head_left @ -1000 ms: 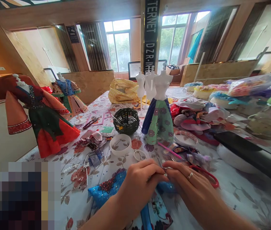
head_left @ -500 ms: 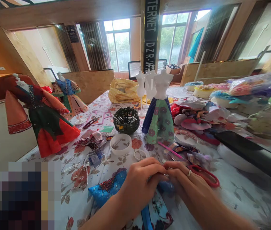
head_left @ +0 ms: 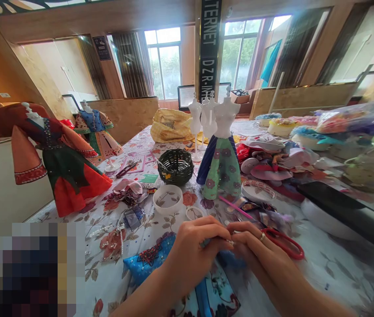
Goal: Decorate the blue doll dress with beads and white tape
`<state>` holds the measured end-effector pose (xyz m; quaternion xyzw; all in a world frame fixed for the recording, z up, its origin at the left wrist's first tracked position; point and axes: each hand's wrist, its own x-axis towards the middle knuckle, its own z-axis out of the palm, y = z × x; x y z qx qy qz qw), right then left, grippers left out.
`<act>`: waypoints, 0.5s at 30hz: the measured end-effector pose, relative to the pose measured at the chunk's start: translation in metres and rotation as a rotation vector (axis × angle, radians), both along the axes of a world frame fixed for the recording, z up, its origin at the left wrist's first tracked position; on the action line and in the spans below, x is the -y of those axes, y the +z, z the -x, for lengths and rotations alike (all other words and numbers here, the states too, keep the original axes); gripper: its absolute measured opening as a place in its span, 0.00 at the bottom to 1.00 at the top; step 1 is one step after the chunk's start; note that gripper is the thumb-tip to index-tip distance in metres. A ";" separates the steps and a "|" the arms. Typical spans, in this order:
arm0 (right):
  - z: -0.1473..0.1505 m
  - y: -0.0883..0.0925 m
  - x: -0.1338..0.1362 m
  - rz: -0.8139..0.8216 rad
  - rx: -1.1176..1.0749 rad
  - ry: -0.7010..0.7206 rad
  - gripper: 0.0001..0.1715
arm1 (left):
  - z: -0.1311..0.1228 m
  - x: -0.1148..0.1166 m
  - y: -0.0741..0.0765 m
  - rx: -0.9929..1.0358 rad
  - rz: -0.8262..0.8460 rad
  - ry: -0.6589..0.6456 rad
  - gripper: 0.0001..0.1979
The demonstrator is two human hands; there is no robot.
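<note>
My left hand [head_left: 196, 252] and my right hand [head_left: 258, 254] meet fingertip to fingertip low in the middle, both pinched closed on something small and pale that I cannot make out. A ring shows on my right hand. Under the hands lies a piece of blue beaded fabric [head_left: 149, 260] on the floral tablecloth. Red-handled scissors [head_left: 286, 244] lie just right of my right hand. A pink stick [head_left: 235, 208] lies beyond the fingers.
A white mannequin in a green floral skirt [head_left: 221, 165] stands behind the hands, with a dark woven basket [head_left: 175, 166] and white round dishes [head_left: 167, 198] to its left. A red and green doll dress [head_left: 57, 165] stands at left. Fabric heaps [head_left: 272, 158] fill the right.
Both hands have stayed together and shifted slightly down and toward me, fingertips still working the same small thing. The view has moved a little.
</note>
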<state>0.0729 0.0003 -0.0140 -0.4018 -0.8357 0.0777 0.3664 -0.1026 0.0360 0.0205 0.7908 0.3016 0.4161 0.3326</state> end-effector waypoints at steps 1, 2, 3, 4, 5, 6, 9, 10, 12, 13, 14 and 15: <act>0.001 0.001 0.000 0.009 -0.005 0.005 0.17 | 0.000 0.000 0.000 -0.001 0.006 -0.001 0.06; 0.001 0.001 0.000 0.025 -0.011 0.004 0.16 | 0.000 0.000 0.000 -0.002 0.012 0.000 0.06; 0.001 0.002 0.000 0.040 -0.021 0.000 0.16 | 0.000 -0.001 0.000 -0.004 0.017 0.001 0.06; 0.002 0.002 0.000 0.054 -0.032 -0.005 0.16 | 0.001 -0.001 0.000 -0.007 0.022 0.002 0.06; 0.002 0.002 0.000 0.062 -0.043 -0.009 0.15 | 0.000 -0.001 0.000 -0.009 0.025 0.004 0.06; 0.002 0.001 0.000 0.066 -0.051 -0.008 0.15 | 0.000 0.000 0.000 -0.009 0.026 0.005 0.06; 0.002 0.000 -0.001 0.066 -0.059 0.006 0.12 | 0.000 0.000 0.000 -0.008 0.039 0.005 0.08; 0.002 0.001 -0.001 0.072 -0.060 0.008 0.12 | 0.000 0.000 0.001 -0.010 0.053 0.005 0.08; 0.003 0.002 -0.001 0.087 -0.077 0.001 0.11 | 0.000 0.000 0.001 -0.014 0.096 0.007 0.08; 0.003 0.004 0.000 0.098 -0.087 -0.003 0.11 | 0.000 -0.001 0.002 -0.014 0.121 0.009 0.07; 0.004 0.005 0.000 0.109 -0.096 -0.008 0.12 | 0.000 -0.001 0.002 -0.011 0.148 0.010 0.07; 0.004 0.007 0.001 0.121 -0.105 -0.014 0.12 | 0.000 -0.001 0.003 -0.006 0.176 0.009 0.06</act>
